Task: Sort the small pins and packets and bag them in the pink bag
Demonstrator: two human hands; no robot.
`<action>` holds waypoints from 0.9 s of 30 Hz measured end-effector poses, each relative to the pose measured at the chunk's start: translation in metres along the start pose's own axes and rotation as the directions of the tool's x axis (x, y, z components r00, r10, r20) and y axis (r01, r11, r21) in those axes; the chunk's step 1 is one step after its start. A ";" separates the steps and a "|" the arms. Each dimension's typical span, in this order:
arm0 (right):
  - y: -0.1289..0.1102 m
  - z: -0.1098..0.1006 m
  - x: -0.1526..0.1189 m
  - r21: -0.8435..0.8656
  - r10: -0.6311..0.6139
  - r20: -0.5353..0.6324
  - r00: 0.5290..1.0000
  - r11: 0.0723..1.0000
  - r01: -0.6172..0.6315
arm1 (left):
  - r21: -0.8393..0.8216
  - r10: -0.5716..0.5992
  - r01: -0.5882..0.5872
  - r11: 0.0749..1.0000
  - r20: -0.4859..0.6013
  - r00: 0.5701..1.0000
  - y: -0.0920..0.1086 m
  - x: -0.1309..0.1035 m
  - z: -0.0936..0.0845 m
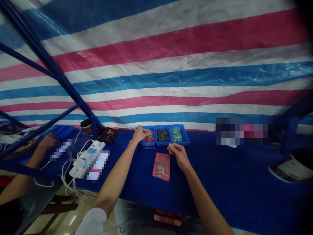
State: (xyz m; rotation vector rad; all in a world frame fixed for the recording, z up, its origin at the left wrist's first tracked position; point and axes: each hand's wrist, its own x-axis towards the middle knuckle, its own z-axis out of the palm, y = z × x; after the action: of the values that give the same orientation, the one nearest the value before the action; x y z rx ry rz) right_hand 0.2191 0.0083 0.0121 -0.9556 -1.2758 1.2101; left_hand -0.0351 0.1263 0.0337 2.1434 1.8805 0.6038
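My left hand reaches over the left compartment of a blue bin, its fingertips bent together among reddish, clear-looking packets. Whether they grip a packet is too small to make out. The middle compartment holds dark, thin metal pieces like screws or pins. Small green and white pieces fill the right one. My right hand hovers in front of the bin with thumb and fingers closed in a pinch; what is in them cannot be seen. Just left of it lies a pink plastic bag with small greyish pieces showing.
White power strips with tangled cables and a phone lie to the left. Behind them are a dark brown packet and a cup. A co-worker's hand is far left, beyond a blue metal frame. Another cup stands right.
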 end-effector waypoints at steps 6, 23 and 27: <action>-0.001 0.001 0.000 0.015 0.001 0.029 1.000 1.000 -0.001 | 0.080 0.102 -0.083 0.993 -0.277 0.956 0.013 -0.022 -0.014; 0.013 -0.008 0.000 -0.656 -0.031 0.324 0.946 0.713 0.248 | 0.158 0.164 -0.223 0.962 0.322 0.932 0.040 -0.012 0.005; 0.013 -0.003 -0.001 -0.630 -0.043 0.327 0.944 0.735 0.251 | 0.101 0.207 -0.239 0.966 0.256 0.944 0.039 -0.024 -0.006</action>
State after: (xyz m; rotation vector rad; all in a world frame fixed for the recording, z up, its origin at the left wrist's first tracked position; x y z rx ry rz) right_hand 0.2204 0.0101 -0.0006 -1.1693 -2.0696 0.7725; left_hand -0.0055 0.0962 0.0515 2.4101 1.6003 0.2454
